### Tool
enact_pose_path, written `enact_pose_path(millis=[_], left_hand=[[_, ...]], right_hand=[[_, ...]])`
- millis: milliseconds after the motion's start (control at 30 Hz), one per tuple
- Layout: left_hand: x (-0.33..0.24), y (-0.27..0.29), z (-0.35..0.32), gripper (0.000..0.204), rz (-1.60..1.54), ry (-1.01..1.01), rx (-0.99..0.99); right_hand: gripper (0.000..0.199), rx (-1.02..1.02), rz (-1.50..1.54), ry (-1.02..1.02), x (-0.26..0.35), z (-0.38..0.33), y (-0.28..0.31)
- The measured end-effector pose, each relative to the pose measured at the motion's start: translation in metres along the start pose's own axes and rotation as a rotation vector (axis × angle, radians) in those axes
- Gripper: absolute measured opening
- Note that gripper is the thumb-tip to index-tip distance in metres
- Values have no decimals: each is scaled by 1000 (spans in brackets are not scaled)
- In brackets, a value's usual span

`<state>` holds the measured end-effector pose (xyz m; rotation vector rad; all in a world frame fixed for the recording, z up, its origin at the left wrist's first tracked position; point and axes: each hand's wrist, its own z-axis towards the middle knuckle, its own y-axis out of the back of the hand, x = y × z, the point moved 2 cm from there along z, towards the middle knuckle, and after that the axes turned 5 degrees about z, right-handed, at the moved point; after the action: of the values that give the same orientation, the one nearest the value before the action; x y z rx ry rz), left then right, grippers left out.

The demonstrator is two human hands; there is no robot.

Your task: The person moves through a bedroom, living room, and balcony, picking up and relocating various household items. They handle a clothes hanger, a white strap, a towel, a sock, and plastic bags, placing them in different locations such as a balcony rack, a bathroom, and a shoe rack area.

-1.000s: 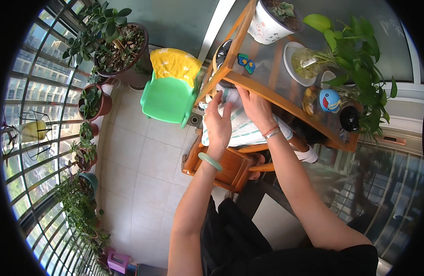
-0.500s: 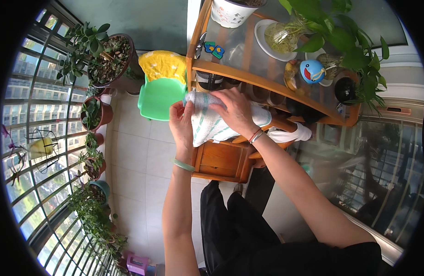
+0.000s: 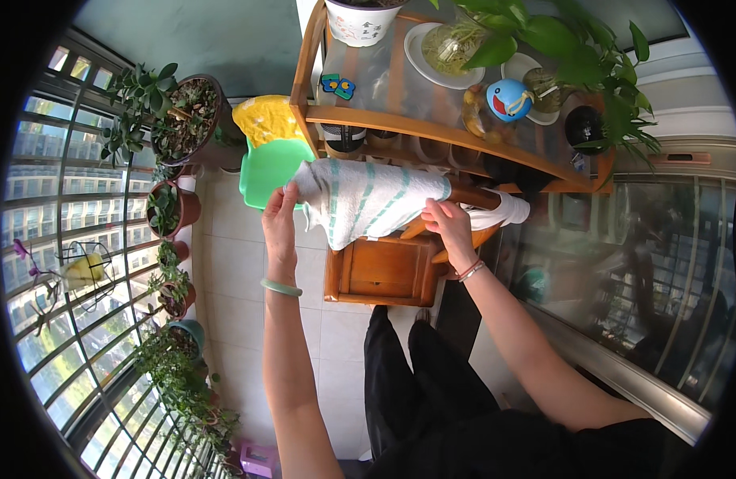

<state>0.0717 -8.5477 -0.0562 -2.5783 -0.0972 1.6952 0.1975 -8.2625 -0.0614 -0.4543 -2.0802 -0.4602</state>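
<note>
A white towel with teal stripes is spread sideways in front of me, lying over the brown wooden top of a chair. My left hand pinches the towel's left end between thumb and fingers, and a pale green bangle circles that wrist. At the towel's right end, the fingers of my right hand are closed on its lower edge. Below the cloth shows a brown wooden chair seat. A second white cloth hangs at the chair's right side.
Beyond the towel stands a wooden shelf with plants, a blue ball-shaped toy and shoes below. A green child's chair with a yellow cloth is at far left. Potted plants line the barred window; a glass door is at right.
The towel has gone from bunched to stretched out wide. My left hand moved left with its end, while my right hand slid right and nearer to the other end.
</note>
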Motion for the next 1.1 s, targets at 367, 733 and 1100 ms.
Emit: enact_pose_path(millis=[367, 733, 1100], left_hand=[[-49, 1, 26, 42, 298, -30, -155], [-11, 12, 30, 33, 326, 67, -158], [18, 14, 9, 34, 332, 132, 146]], right_hand=[[24, -65, 557, 53, 31, 7, 76], [30, -197, 250, -47, 31, -1, 67], [30, -134, 164, 37, -25, -4, 61]])
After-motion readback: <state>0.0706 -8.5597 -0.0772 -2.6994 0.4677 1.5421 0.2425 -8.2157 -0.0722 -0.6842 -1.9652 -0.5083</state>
